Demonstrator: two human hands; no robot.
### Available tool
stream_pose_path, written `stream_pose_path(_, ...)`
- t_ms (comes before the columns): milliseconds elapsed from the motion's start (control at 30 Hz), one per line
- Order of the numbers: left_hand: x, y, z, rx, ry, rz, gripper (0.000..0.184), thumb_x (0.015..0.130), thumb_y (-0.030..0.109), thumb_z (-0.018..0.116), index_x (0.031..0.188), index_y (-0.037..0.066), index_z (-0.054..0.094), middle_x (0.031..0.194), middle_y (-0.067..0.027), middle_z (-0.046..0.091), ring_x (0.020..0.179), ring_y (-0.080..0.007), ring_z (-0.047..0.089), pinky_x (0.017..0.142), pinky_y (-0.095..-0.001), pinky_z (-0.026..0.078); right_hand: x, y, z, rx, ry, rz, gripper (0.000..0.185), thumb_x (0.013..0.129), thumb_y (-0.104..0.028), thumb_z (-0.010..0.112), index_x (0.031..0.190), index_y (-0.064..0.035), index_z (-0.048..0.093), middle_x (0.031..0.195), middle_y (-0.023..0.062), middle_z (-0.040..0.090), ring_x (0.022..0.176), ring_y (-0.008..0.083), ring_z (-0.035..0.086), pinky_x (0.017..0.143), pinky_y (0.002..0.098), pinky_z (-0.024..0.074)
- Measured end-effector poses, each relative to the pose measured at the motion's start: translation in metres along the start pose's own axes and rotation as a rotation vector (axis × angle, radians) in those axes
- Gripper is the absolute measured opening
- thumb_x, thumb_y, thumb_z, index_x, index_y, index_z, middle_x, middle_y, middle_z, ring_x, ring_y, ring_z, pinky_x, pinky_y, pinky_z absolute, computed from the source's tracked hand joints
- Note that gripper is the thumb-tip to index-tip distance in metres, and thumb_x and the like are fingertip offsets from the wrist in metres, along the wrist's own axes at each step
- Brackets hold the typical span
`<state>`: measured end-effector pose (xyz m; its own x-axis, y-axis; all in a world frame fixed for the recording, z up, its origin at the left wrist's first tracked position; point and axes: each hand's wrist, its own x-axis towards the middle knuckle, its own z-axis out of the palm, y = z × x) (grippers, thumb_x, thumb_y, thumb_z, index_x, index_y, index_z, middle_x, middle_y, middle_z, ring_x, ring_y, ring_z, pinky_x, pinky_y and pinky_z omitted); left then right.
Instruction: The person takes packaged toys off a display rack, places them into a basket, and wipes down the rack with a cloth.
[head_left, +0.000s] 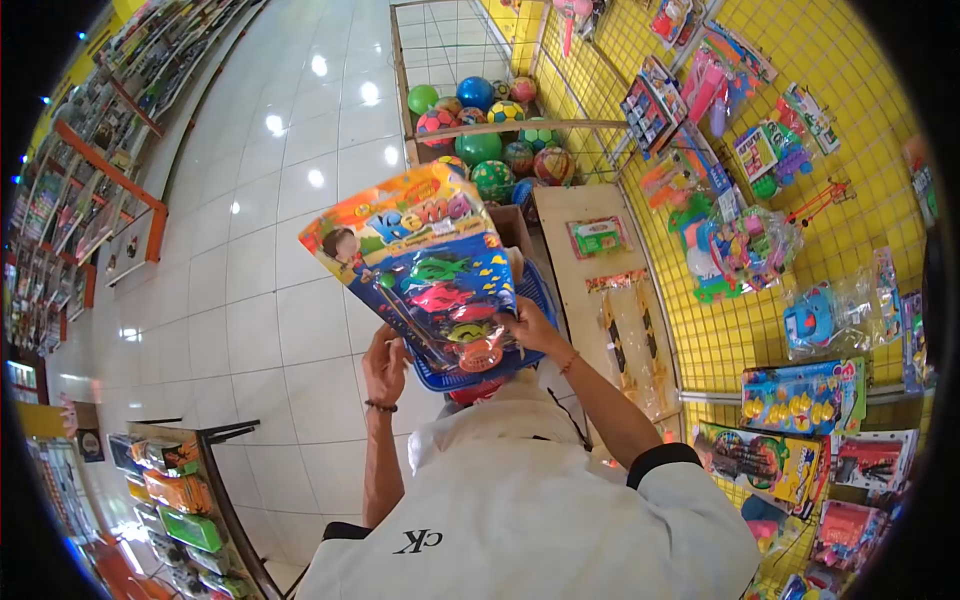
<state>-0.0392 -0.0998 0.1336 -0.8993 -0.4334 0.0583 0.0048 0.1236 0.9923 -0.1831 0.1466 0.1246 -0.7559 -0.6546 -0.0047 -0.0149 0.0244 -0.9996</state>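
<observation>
A toy fishing set [440,270] in a clear bag with an orange and blue printed card is held up in front of me. Green, pink and yellow fish show through the plastic. My right hand [535,328] is closed on its lower right edge, with the thumb over the front. Beside the lower left edge, my left hand [384,366] has its fingers loosely curved and apart; whether they touch the plastic I cannot tell. Behind and below the pack is a blue plastic basket [543,290], mostly hidden by it.
Several balls [478,148] lie in a wire bin ahead. On the right, packaged toys hang on a yellow-backed wire rack [640,230] above a wooden ledge [580,270]. Stocked shelves [110,190] line the left. A smaller display stand [215,470] stands near my left side.
</observation>
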Motion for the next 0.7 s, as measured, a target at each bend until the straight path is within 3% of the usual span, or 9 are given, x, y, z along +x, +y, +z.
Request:
stream_pose_path(67, -0.003, -0.021, 0.003, -0.041, -0.011, 0.012, 0.025, 0.094, 0.017, 0.050, 0.109, -0.002, 0.054, 0.079, -0.0040, 0.063, 0.065, -0.0096, 0.059, 0.059, -0.0233, 0.048, -0.007, 0.030, 0.016, 0.037, 0.064, 0.042, 0.022, 0.085, -0.001, 0.056, 0.107, 0.0010, 0.056, 0.088, 0.0042, 0.062, 0.079, 0.0096, 0.053, 0.073, 0.0261, 0.0456)
stream_pose_path(133, -0.006, -0.041, 0.002, -0.050, 0.010, -0.016, 0.023, 0.093, 0.017, 0.051, 0.107, -0.002, 0.056, 0.077, -0.0054, 0.063, 0.065, -0.0103, 0.059, 0.059, -0.0241, 0.049, -0.009, 0.068, 0.025, -0.064, 0.106, 0.046, 0.020, 0.084, -0.001, 0.056, 0.104, 0.0015, 0.057, 0.085, 0.0043, 0.062, 0.077, 0.0097, 0.053, 0.071, 0.0263, 0.0456)
stream_pose_path(300, -0.011, -0.074, -0.004, -0.009, 0.002, -0.140, 0.020, 0.092, 0.014, 0.053, 0.100, -0.003, 0.057, 0.076, -0.0078, 0.064, 0.066, -0.0118, 0.061, 0.060, -0.0258, 0.050, -0.014, 0.073, 0.041, -0.314, 0.169, 0.138, 0.016, 0.083, -0.003, 0.057, 0.098, 0.0021, 0.059, 0.078, 0.0083, 0.062, 0.070, 0.0116, 0.054, 0.064, 0.0306, 0.0459)
stream_pose_path(333, -0.011, -0.076, -0.004, 0.043, 0.002, -0.146, 0.019, 0.091, 0.013, 0.053, 0.099, -0.003, 0.057, 0.076, -0.0083, 0.064, 0.065, -0.0124, 0.062, 0.059, -0.0261, 0.050, -0.013, 0.076, 0.043, -0.343, 0.208, 0.043, 0.021, 0.084, -0.005, 0.057, 0.104, 0.0007, 0.057, 0.081, 0.0152, 0.064, 0.072, 0.0218, 0.061, 0.066, 0.0355, 0.0476)
stream_pose_path(367, -0.009, -0.079, -0.004, 0.096, -0.002, -0.146, 0.018, 0.090, 0.013, 0.054, 0.097, -0.003, 0.057, 0.076, -0.0087, 0.064, 0.065, -0.0130, 0.063, 0.058, -0.0265, 0.050, -0.011, 0.085, 0.045, -0.342, 0.222, 0.037, 0.021, 0.084, -0.005, 0.057, 0.104, 0.0007, 0.057, 0.081, 0.0152, 0.064, 0.072, 0.0218, 0.061, 0.066, 0.0355, 0.0476)
stream_pose_path(433, -0.006, -0.090, -0.006, 0.097, -0.006, -0.120, 0.018, 0.090, 0.012, 0.054, 0.098, -0.004, 0.057, 0.076, -0.0092, 0.064, 0.065, -0.0133, 0.063, 0.057, -0.0266, 0.050, -0.010, 0.102, 0.046, -0.561, 0.298, -0.062, 0.025, 0.083, -0.010, 0.058, 0.106, -0.0014, 0.055, 0.084, 0.0197, 0.063, 0.079, 0.0359, 0.062, 0.067, 0.0417, 0.0478)
stream_pose_path(467, -0.006, -0.094, -0.005, 0.094, 0.005, -0.108, 0.019, 0.089, 0.012, 0.054, 0.099, -0.004, 0.057, 0.077, -0.0097, 0.064, 0.064, -0.0136, 0.064, 0.057, -0.0267, 0.050, -0.009, 0.105, 0.047, -0.493, 0.261, 0.082, 0.025, 0.084, -0.012, 0.056, 0.107, -0.0019, 0.052, 0.085, 0.0206, 0.062, 0.081, 0.0388, 0.060, 0.069, 0.0444, 0.0476)
stream_pose_path(633, 0.003, -0.107, -0.001, 0.076, 0.025, -0.093, 0.027, 0.088, 0.011, 0.055, 0.111, -0.004, 0.052, 0.084, -0.0122, 0.064, 0.066, -0.0155, 0.064, 0.055, -0.0270, 0.050, -0.021, 0.114, 0.043, -0.681, 0.334, 0.008, 0.016, 0.088, -0.015, 0.049, 0.098, -0.0023, 0.052, 0.084, 0.0219, 0.060, 0.080, 0.0402, 0.059, 0.070, 0.0494, 0.0454)
stream_pose_path(700, 0.008, -0.096, 0.002, 0.237, 0.000, -0.164, 0.037, 0.087, 0.011, 0.056, 0.120, -0.003, 0.048, 0.088, -0.0144, 0.065, 0.069, -0.0175, 0.065, 0.056, -0.0279, 0.050, -0.027, 0.112, 0.036, -0.767, 0.263, 0.261, 0.018, 0.086, -0.017, 0.051, 0.097, -0.0030, 0.053, 0.090, 0.0217, 0.061, 0.085, 0.0394, 0.059, 0.073, 0.0496, 0.0452)
